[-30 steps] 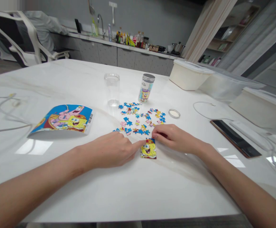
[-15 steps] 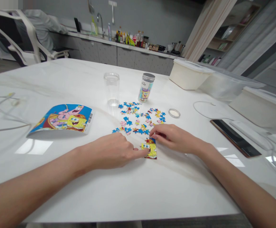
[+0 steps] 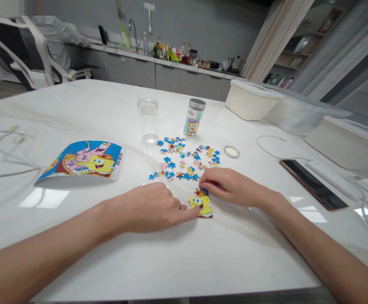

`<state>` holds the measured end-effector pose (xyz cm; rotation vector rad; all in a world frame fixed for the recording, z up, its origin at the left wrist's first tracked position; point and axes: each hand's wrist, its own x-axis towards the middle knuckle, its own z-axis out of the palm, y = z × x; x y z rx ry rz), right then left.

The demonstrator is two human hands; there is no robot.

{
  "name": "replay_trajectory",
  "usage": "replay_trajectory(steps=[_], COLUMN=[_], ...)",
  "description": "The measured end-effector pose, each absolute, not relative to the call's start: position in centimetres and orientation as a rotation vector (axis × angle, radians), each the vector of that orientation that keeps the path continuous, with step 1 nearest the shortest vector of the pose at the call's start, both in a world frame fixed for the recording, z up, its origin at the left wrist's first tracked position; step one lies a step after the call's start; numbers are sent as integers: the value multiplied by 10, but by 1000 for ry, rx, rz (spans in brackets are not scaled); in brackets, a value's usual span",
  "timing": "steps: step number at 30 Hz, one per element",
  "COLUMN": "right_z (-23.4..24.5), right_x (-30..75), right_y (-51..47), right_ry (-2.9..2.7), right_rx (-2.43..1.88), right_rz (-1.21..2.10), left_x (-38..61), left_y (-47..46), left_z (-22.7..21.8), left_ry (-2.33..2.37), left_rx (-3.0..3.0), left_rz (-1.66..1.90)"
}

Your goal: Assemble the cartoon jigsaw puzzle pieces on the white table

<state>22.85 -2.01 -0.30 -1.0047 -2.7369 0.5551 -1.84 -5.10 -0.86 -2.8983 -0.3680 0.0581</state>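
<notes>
A small joined patch of yellow cartoon puzzle point(image 3: 202, 203) lies on the white table point(image 3: 177, 261). My left hand point(image 3: 152, 207) rests beside it, fingers curled, with the index fingertip pressing on the patch's left edge. My right hand point(image 3: 231, 185) has its fingers bent and pressed on the patch's top right corner; whether a piece is under them is hidden. Several loose blue, pink and yellow puzzle pieces point(image 3: 185, 158) are scattered just beyond both hands.
A printed picture sheet point(image 3: 84, 159) lies at the left. Behind the pieces stand an empty clear jar point(image 3: 148, 119) and a lidded puzzle jar point(image 3: 194, 118), with a round lid point(image 3: 231, 151) to the right. A phone point(image 3: 313, 184), cables and white bins point(image 3: 250, 100) lie right.
The joined patch has slid a little right and toward me, turning slightly. Both hands moved with it and stayed pressed on its edges.
</notes>
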Motion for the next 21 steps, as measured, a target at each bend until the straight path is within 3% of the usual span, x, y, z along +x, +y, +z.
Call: replay_trajectory(steps=[5,11,21], right_z=[-4,-6,-24], right_x=[228,232,244], right_y=[-20,-12,15], right_ry=[-2720,-2541,-2183], right_rx=[-991,-1091,-1350], right_rz=[551,321,49], left_x=[-16,0,5], left_y=[-55,-63,-60], left_z=[-6,-3,4], left_ry=[-395,-400,-613], left_rx=[-2883,-3137,-3454], left_rz=[-19,-267,68])
